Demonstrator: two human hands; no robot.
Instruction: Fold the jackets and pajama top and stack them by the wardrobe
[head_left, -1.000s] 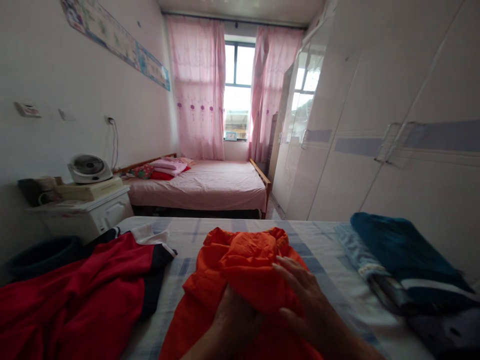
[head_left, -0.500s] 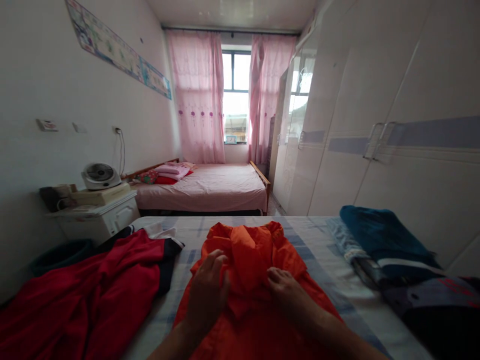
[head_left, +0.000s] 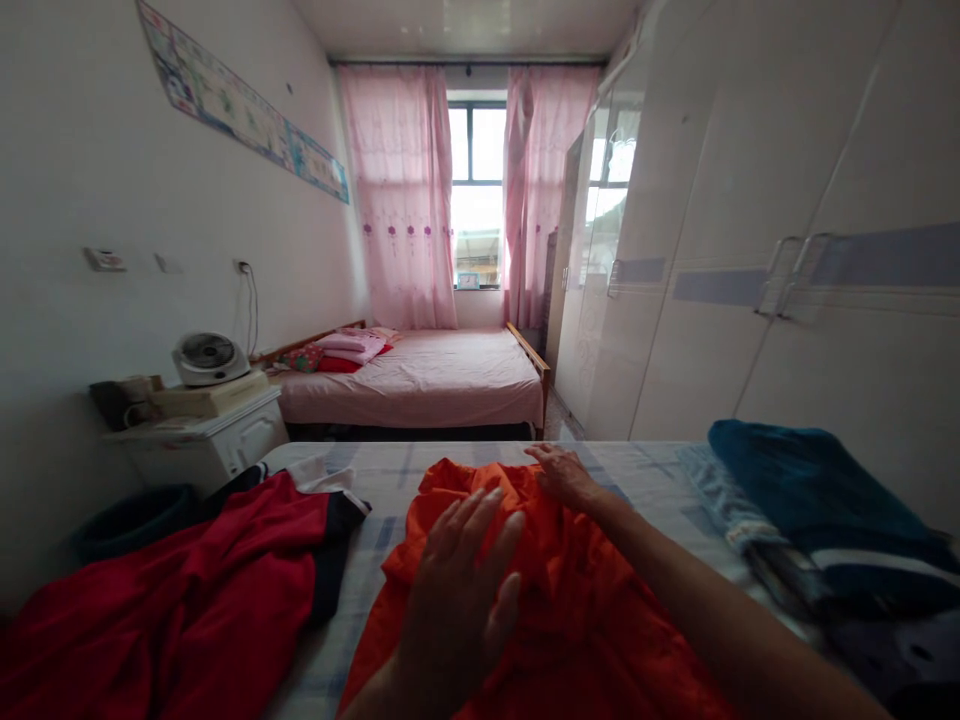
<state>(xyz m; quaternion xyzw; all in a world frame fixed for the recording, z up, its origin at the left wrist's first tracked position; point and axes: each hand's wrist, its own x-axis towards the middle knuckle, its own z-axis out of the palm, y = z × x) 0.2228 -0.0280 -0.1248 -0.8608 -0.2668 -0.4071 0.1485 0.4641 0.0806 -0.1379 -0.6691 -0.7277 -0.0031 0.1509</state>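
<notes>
An orange garment [head_left: 487, 550], likely a jacket, lies spread and wrinkled on the bed in front of me. My left hand [head_left: 461, 590] is over its middle, fingers stretched out and thumb apart, holding nothing. At the garment's far right corner is my right hand [head_left: 562, 475], its fingers extended at the gathered top edge; the fabric under its palm is hidden. To the left lies a red garment [head_left: 202, 590] with dark and white parts.
A striped sheet [head_left: 367, 550] covers the near bed. Folded clothes with a teal piece [head_left: 810, 490] on top are stacked at right. Beyond are a pink-covered bed [head_left: 427, 375], a white nightstand [head_left: 240, 440] with a fan [head_left: 210, 355], and a white wardrobe [head_left: 697, 360].
My right hand has moved forward to the garment's far right corner. My left hand has shifted slightly right and nearer, with its fingers spreading. The view has turned slightly left.
</notes>
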